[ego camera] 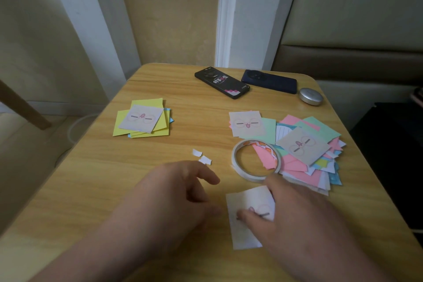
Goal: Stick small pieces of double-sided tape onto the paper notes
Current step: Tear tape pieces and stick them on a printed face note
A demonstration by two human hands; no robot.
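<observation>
Currently the right hand (297, 220) is lying over the white paper note with a cartoon face (246, 236), near the front edge of the wooden table (137, 178), with the thumb pressing on it. The fingers are blurring, so I can't tell if it's pinching. The left hand (174, 197) is hovering just left of the note, loosely curled and holding nothing visible. The note is looking thin, floppy and slide-prone: likely best pinning it flat and lifting by an edge. The white double-sided tape roll (251, 177) is sitting just beyond the right hand.

Head view, the only one: a wide-angle camera is looking forward and down from above the near side of the table (96, 185), sitting close over the left hand (180, 192) and right hand (295, 215), while the wall (167, 11) beyond is filling the upper frame.
</observation>
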